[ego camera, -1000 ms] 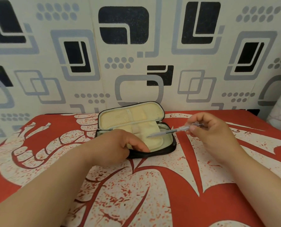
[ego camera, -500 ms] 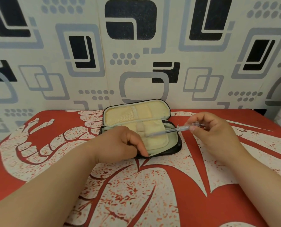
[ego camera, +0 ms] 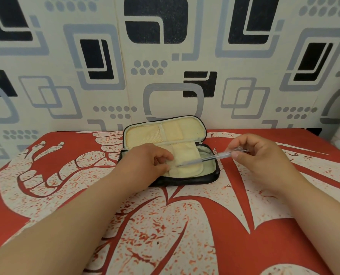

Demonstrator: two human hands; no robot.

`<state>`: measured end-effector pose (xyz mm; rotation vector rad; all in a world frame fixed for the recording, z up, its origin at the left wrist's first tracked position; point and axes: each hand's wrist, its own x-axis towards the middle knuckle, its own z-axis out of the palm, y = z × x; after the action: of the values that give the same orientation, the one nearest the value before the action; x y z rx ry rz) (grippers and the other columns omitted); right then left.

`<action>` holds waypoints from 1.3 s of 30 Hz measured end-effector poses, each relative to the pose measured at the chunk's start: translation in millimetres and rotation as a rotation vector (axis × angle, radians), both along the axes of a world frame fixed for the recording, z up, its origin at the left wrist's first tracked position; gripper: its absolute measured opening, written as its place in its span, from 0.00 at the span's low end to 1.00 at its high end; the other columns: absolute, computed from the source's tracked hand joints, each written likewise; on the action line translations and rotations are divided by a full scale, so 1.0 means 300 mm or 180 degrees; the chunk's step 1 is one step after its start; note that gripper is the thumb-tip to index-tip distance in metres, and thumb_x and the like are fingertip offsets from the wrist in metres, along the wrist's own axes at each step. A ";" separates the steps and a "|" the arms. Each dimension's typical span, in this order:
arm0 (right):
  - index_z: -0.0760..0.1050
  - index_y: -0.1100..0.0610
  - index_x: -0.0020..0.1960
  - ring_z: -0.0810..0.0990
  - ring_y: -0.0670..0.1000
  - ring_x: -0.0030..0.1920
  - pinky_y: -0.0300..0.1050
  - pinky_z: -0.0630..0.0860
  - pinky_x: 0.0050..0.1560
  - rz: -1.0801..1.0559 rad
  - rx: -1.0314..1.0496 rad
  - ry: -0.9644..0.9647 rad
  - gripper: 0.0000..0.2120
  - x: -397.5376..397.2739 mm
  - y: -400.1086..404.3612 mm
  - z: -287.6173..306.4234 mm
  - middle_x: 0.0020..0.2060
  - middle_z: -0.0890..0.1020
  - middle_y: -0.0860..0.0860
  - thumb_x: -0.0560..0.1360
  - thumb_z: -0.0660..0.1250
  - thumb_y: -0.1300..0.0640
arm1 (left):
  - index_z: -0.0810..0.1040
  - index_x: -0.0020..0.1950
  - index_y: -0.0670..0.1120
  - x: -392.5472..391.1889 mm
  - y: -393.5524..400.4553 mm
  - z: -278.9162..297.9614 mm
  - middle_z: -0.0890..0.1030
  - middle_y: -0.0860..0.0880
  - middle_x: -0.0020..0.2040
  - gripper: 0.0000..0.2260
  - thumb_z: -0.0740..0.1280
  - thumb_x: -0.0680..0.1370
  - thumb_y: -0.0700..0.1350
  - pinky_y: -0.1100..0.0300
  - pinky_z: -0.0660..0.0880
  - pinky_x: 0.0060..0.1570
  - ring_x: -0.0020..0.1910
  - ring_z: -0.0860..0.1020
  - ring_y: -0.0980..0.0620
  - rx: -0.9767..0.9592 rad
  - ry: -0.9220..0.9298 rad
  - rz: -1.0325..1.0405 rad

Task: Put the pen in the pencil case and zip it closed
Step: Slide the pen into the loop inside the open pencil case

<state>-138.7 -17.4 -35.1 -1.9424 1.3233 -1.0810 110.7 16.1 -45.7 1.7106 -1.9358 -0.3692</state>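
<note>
Left hand (ego camera: pixel 147 163) curled on the cream inner flap of the open pencil case (ego camera: pixel 189 177), hiding its left end. Pen (ego camera: pixel 208 158) slanting over the flap, tip blurred. Right hand (ego camera: pixel 262 157) pinching the pen's rear end, partly covering it.

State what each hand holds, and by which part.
The right hand pinches the pen near its rear, clip end. The left hand pinches the near-left edge of the inner flap of the open case.
</note>
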 end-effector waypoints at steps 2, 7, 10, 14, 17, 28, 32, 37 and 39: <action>0.77 0.47 0.40 0.77 0.49 0.43 0.42 0.71 0.44 -0.0031 -0.0002 0.0033 0.08 -0.004 -0.001 0.001 0.42 0.81 0.49 0.72 0.67 0.60 | 0.80 0.52 0.57 -0.004 -0.003 -0.006 0.74 0.62 0.39 0.09 0.69 0.72 0.49 0.71 0.66 0.35 0.37 0.73 0.64 0.0013 -0.0014 0.0046; 0.77 0.47 0.40 0.77 0.49 0.45 0.41 0.70 0.44 -0.0099 0.0008 0.0097 0.08 -0.007 -0.002 0.004 0.43 0.81 0.49 0.72 0.67 0.60 | 0.80 0.50 0.56 -0.007 -0.009 -0.011 0.75 0.61 0.38 0.08 0.70 0.71 0.48 0.71 0.66 0.35 0.37 0.72 0.63 0.0021 0.0064 0.0102; 0.77 0.47 0.41 0.77 0.48 0.44 0.38 0.70 0.42 -0.0106 0.0005 0.0134 0.07 -0.001 -0.005 -0.001 0.43 0.82 0.48 0.72 0.67 0.59 | 0.80 0.49 0.56 -0.001 -0.008 -0.007 0.76 0.60 0.40 0.09 0.70 0.71 0.47 0.76 0.67 0.32 0.35 0.73 0.66 0.0068 0.0166 0.0034; 0.77 0.46 0.40 0.78 0.47 0.41 0.37 0.69 0.39 -0.0051 0.0096 0.0054 0.07 0.009 -0.009 -0.014 0.40 0.81 0.45 0.72 0.67 0.59 | 0.79 0.49 0.56 0.006 -0.006 -0.002 0.78 0.59 0.40 0.09 0.71 0.70 0.46 0.81 0.65 0.34 0.33 0.72 0.71 0.0168 0.0381 -0.0031; 0.78 0.46 0.38 0.76 0.42 0.36 0.36 0.68 0.38 0.0041 0.0137 -0.0100 0.09 0.019 -0.010 -0.023 0.37 0.81 0.45 0.71 0.67 0.60 | 0.80 0.48 0.56 0.006 -0.006 -0.001 0.78 0.59 0.40 0.09 0.71 0.70 0.46 0.81 0.66 0.34 0.33 0.73 0.69 0.0194 0.0367 -0.0040; 0.77 0.45 0.40 0.76 0.42 0.42 0.36 0.67 0.39 -0.0211 -0.0141 0.0227 0.08 0.005 -0.003 0.014 0.40 0.80 0.43 0.72 0.67 0.58 | 0.80 0.43 0.56 0.002 -0.008 0.004 0.77 0.59 0.35 0.05 0.72 0.70 0.47 0.80 0.67 0.32 0.34 0.74 0.62 0.0200 0.0270 0.0106; 0.75 0.43 0.39 0.75 0.41 0.37 0.34 0.66 0.36 -0.0210 -0.0245 0.0419 0.10 0.005 0.008 0.030 0.38 0.79 0.42 0.72 0.67 0.58 | 0.80 0.43 0.53 -0.004 -0.013 0.003 0.76 0.59 0.35 0.04 0.72 0.70 0.46 0.80 0.66 0.29 0.34 0.74 0.61 0.0209 0.0231 0.0204; 0.75 0.41 0.38 0.74 0.41 0.34 0.33 0.65 0.34 -0.0162 -0.0299 0.0492 0.10 0.015 0.020 0.040 0.35 0.78 0.41 0.72 0.68 0.57 | 0.80 0.47 0.52 -0.012 -0.020 0.007 0.75 0.58 0.36 0.06 0.71 0.71 0.46 0.80 0.66 0.30 0.34 0.72 0.61 0.0275 0.0194 0.0265; 0.75 0.41 0.38 0.74 0.41 0.35 0.33 0.65 0.34 -0.0157 -0.0294 0.0499 0.10 0.018 0.021 0.037 0.36 0.78 0.41 0.72 0.68 0.57 | 0.80 0.47 0.52 -0.012 -0.019 0.008 0.75 0.58 0.35 0.06 0.71 0.71 0.45 0.80 0.65 0.28 0.33 0.73 0.61 0.0311 0.0225 0.0232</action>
<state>-133.3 -11.0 -23.9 -2.1094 1.4341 -1.0481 107.0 10.3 -43.3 1.7997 -1.8266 -0.4976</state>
